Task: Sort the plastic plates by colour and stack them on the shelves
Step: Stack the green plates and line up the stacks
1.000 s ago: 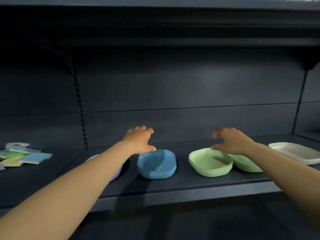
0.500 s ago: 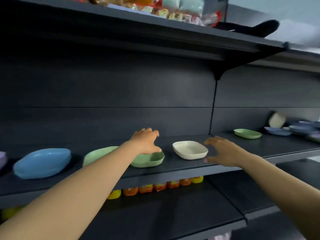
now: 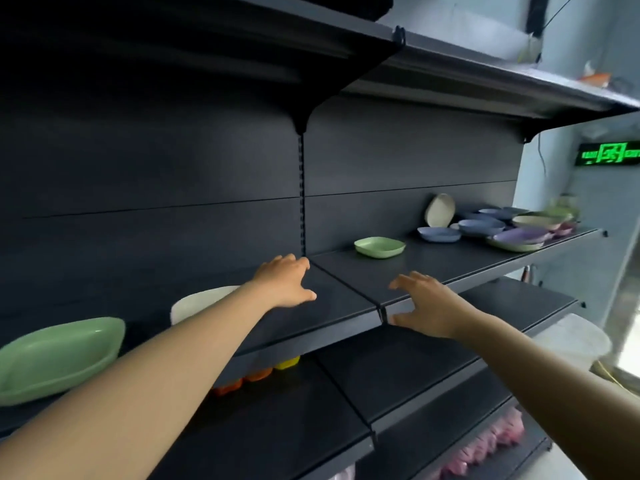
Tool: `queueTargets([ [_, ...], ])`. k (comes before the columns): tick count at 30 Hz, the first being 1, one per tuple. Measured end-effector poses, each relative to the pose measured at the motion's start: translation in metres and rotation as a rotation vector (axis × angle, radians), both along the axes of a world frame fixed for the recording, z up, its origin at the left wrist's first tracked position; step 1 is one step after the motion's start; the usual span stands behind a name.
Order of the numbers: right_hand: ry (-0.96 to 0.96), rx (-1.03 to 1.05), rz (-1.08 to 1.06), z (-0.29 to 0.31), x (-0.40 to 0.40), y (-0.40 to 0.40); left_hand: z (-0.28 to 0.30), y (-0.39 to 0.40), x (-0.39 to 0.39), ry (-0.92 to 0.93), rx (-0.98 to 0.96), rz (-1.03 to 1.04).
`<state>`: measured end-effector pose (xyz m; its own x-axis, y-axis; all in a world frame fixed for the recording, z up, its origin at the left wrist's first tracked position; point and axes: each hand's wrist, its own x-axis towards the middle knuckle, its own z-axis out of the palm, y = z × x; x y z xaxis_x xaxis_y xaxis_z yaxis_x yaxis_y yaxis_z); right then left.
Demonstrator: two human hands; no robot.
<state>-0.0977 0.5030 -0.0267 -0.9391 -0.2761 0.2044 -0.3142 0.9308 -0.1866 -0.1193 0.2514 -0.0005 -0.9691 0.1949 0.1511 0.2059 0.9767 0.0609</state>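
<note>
both hands were stretched out over the dark shelf point(image 3: 346, 306), and neither held anything. the left hand point(image 3: 282, 282) hovered above the shelf board with its fingers point(image 3: 294, 263) loosely spread and slightly bent, thumb out toward the right. the right hand point(image 3: 427, 306) reached across the shelf's front edge, fingers spread and relaxed, thumb low near the lip where two shelf boards met.

beyond the left fingertips, up and to the right, a single green plate point(image 3: 380, 246) lay flat on the shelf, well apart from both hands. farther right of that, past the right hand's fingertips, a heap of mixed plates point(image 3: 512, 230) sat near the shelf's far end: blue-grey, purple, pale green and pinkish ones, partly overlapping, with a cream plate point(image 3: 440, 210) propped on edge against the back panel just behind the nearest blue-grey plate point(image 3: 438, 234).

behind the left wrist, back along the forearm, a white plate point(image 3: 194, 303) sat on the shelf, partly hidden by the arm. farther back toward the elbow, a large green plate point(image 3: 59, 358) lay at the frame's left edge.

under the left forearm, on the shelf below, small orange and yellow items point(image 3: 263, 372) showed in a row; what they were i could not tell. a lit green sign point(image 3: 607, 153) hung on the wall at upper right.
</note>
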Motion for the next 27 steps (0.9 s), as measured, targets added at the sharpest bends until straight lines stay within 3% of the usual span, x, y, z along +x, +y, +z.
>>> queueTargets([
  [14, -0.001, -0.118, -0.109, 0.011, -0.248, 0.181, 0.014, 0.175, -0.258, -0.064, 0.157, 0.054],
  [19, 0.005, -0.111, -0.058, 0.005, -0.325, 0.233, -0.010, 0.200, -0.317, -0.196, 0.283, 0.200],
  [24, 0.010, -0.126, 0.022, 0.019, -0.411, 0.277, -0.024, 0.206, -0.366, -0.209, 0.338, 0.425],
  [27, 0.023, -0.038, 0.091, 0.024, -0.465, 0.292, -0.031, 0.209, -0.388, -0.261, 0.396, 0.591],
])
